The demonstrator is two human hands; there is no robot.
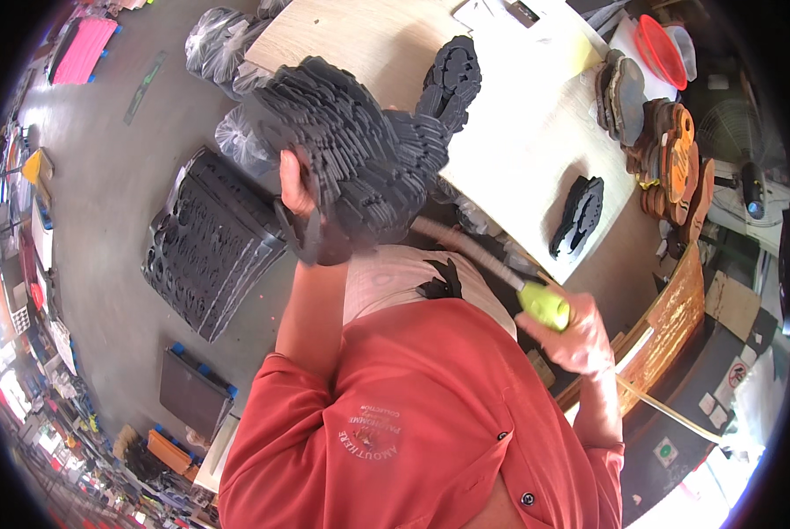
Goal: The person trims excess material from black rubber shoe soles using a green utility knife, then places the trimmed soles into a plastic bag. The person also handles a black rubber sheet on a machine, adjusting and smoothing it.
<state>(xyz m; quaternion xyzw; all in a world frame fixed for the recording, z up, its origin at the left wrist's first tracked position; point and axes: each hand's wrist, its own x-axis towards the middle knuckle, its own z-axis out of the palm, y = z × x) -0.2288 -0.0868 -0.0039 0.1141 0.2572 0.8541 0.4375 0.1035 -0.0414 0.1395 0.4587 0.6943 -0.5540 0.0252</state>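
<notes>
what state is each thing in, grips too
Tall black stack of flat cutouts, held up, tilted
Left grip, clasping it
Yellow-green-handled long tool, held, shaft blurred
Right grip, closed on handle
Small black layered stack, lying on pale table
Clear plastic bags, bulging

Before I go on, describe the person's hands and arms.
The left hand and right hand are bare, without gloves. Plain red sleeves end well short of both hands, leaving the forearms uncovered. Whether anything circles the left wrist is unclear.
</notes>
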